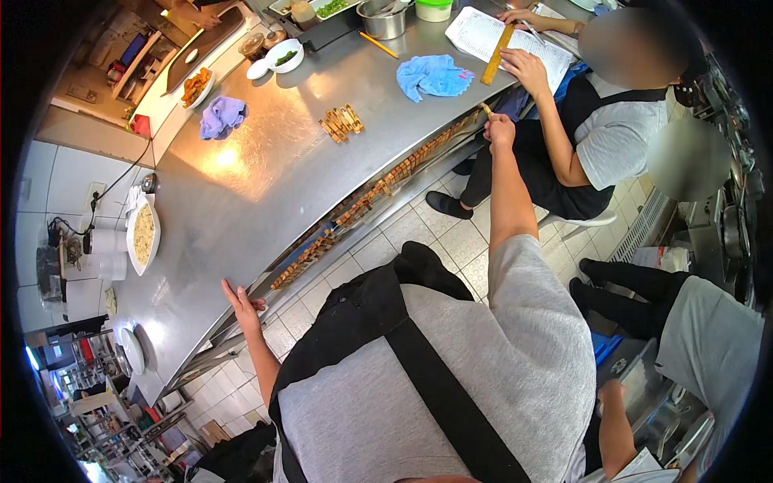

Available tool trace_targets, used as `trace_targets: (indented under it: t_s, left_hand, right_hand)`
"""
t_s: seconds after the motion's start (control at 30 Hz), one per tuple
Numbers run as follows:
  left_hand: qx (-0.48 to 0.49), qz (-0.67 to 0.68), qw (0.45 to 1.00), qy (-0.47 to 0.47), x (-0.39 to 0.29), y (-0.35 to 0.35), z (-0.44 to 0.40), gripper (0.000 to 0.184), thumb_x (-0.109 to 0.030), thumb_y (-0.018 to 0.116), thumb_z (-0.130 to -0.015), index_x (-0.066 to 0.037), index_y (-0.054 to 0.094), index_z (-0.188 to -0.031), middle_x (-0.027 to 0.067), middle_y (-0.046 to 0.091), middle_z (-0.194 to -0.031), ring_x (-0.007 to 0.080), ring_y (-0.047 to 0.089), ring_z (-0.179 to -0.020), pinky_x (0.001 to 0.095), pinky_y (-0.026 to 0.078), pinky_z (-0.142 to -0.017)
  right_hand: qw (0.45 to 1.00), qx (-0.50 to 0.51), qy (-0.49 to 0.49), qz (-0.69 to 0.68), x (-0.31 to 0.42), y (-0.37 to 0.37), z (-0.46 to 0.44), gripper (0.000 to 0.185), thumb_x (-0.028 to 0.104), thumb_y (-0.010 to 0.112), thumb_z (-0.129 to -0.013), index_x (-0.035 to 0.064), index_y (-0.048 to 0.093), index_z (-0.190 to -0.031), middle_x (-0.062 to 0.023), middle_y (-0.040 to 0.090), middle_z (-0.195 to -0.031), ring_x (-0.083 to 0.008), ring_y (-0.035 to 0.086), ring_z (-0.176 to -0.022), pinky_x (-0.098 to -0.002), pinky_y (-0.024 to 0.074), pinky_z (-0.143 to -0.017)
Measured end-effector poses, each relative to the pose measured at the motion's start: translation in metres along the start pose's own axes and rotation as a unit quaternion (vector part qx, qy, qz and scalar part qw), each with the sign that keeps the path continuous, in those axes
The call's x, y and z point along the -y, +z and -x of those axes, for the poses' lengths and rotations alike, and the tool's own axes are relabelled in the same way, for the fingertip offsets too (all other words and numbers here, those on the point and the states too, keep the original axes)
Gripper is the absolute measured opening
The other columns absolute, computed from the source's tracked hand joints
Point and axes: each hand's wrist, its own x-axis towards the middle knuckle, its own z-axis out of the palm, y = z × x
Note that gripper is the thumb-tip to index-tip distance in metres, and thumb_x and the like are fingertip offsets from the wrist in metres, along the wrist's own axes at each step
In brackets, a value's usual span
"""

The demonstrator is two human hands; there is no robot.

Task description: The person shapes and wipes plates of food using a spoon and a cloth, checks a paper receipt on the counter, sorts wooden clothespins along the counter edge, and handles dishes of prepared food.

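Observation:
My left hand [242,306] lies against the front edge of the steel counter [266,213], fingers stretched and holding nothing. At the counter's far front edge, my right hand [500,129] is closed on a small wooden clothespin [486,109]; its tip shows above my fingers. A long row of wooden clothespins [386,179] runs along a rail under the counter edge, between my two hands. On the countertop lies a small group of similar wooden pieces [341,123]. A crumpled blue cloth [433,77] sits just beyond my right hand.
A seated person [612,137] leans over printed sheets [475,36] with a wooden ruler [498,55]. A purple cloth [222,118], a bowl of greens [285,56], a noodle dish [143,236] and a steel pot [382,19] stand on the counter. Another person [700,322] stands behind, right.

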Motion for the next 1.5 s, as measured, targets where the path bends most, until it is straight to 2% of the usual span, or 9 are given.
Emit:
trace_targets:
  t_s: [0.17,0.4,0.5,0.53,0.63,0.77,1.1,1.23,1.5]
  left_hand:
    - [0.004,0.003,1.0,-0.012,-0.004,0.0,0.001,0.06,-0.034,0.039,-0.101,-0.018,0.01,-0.151,0.0153,0.06,-0.108,0.0149,0.058,-0.054,0.0261,0.046,-0.047]
    - [-0.009,-0.01,1.0,-0.016,-0.013,0.004,0.005,0.063,-0.04,0.041,-0.099,-0.019,0.011,-0.151,0.0126,0.062,-0.081,0.0147,0.055,-0.052,0.0273,0.044,-0.047]
    - [-0.014,-0.027,0.999,-0.012,-0.014,0.004,0.005,0.063,-0.041,0.04,-0.099,-0.019,0.012,-0.151,0.0103,0.059,-0.068,0.0151,0.054,-0.051,0.0277,0.044,-0.048]
    - [-0.016,-0.031,0.999,-0.019,-0.022,0.006,0.01,0.064,-0.043,0.04,-0.098,-0.019,0.013,-0.151,0.0085,0.057,-0.062,0.0152,0.054,-0.052,0.0279,0.043,-0.048]
    - [-0.025,-0.001,1.0,-0.012,-0.02,0.008,0.009,0.065,-0.044,0.041,-0.098,-0.018,0.013,-0.151,0.0082,0.057,-0.061,0.0149,0.054,-0.052,0.0277,0.043,-0.048]
    - [-0.028,-0.019,0.999,-0.039,-0.025,0.008,0.011,0.062,-0.043,0.041,-0.098,-0.024,0.014,-0.151,0.008,0.057,-0.06,0.0146,0.054,-0.051,0.028,0.043,-0.049]
    - [-0.049,-0.055,0.997,-0.028,-0.036,0.009,0.016,0.062,-0.043,0.042,-0.097,-0.026,0.015,-0.15,0.0088,0.06,-0.063,0.0152,0.055,-0.051,0.0288,0.044,-0.05]
    - [-0.036,-0.052,0.997,-0.048,-0.03,0.007,0.014,0.061,-0.043,0.042,-0.097,-0.027,0.017,-0.15,0.0112,0.065,-0.081,0.0156,0.058,-0.054,0.0295,0.046,-0.051]
    - [-0.041,-0.042,0.998,-0.036,-0.024,0.007,0.012,0.062,-0.044,0.043,-0.096,-0.029,0.017,-0.149,0.0115,0.066,-0.089,0.0157,0.06,-0.055,0.0288,0.047,-0.05]
  right_hand:
    - [0.999,0.018,0.045,-0.008,-0.008,-0.002,-0.008,0.013,0.019,0.055,-0.093,0.007,0.058,-0.089,0.0004,0.052,-0.059,-0.0102,0.044,-0.044,-0.0279,0.0434,-0.044]
    - [0.985,-0.015,0.1,-0.14,-0.011,-0.007,0.009,0.017,0.023,0.057,-0.092,0.0083,0.055,-0.1,-0.0055,0.058,-0.075,-0.0127,0.05,-0.05,-0.0329,0.0511,-0.048]
    - [0.991,-0.1,-0.068,-0.062,-0.01,0.002,0.014,0.018,0.023,0.057,-0.091,0.009,0.054,-0.102,-0.0039,0.055,-0.074,-0.014,0.051,-0.052,-0.0265,0.0465,-0.046]
    - [0.969,-0.144,-0.201,-0.012,-0.014,0.013,0.008,0.017,0.022,0.058,-0.091,0.0074,0.057,-0.098,-0.0016,0.055,-0.072,-0.0137,0.052,-0.055,-0.0256,0.0456,-0.05]
    - [0.934,-0.029,-0.354,0.05,0.022,0.046,0.076,0.019,0.021,0.059,-0.09,0.0022,0.061,-0.092,-0.0107,0.064,-0.081,-0.0222,0.063,-0.077,-0.0319,0.0489,-0.074]
    - [0.86,0.194,-0.417,0.222,0.067,0.104,0.15,0.017,0.021,0.058,-0.088,0.0055,0.066,-0.092,-0.0188,0.065,-0.095,-0.033,0.064,-0.086,-0.0387,0.0496,-0.076]
    - [0.766,0.241,-0.43,0.412,0.077,0.185,0.145,0.028,0.028,0.059,-0.085,0.0124,0.066,-0.107,-0.0178,0.064,-0.098,-0.0333,0.06,-0.096,-0.0429,0.0472,-0.083]
    - [0.751,0.274,-0.421,0.427,0.076,0.172,0.128,0.029,0.026,0.062,-0.083,0.0117,0.066,-0.108,-0.0206,0.066,-0.1,-0.0353,0.062,-0.097,-0.0425,0.0484,-0.085]
    - [0.785,0.278,-0.364,0.417,0.085,0.162,0.116,0.03,0.028,0.059,-0.083,0.0085,0.066,-0.105,-0.016,0.069,-0.09,-0.0325,0.066,-0.085,-0.0401,0.0501,-0.076]
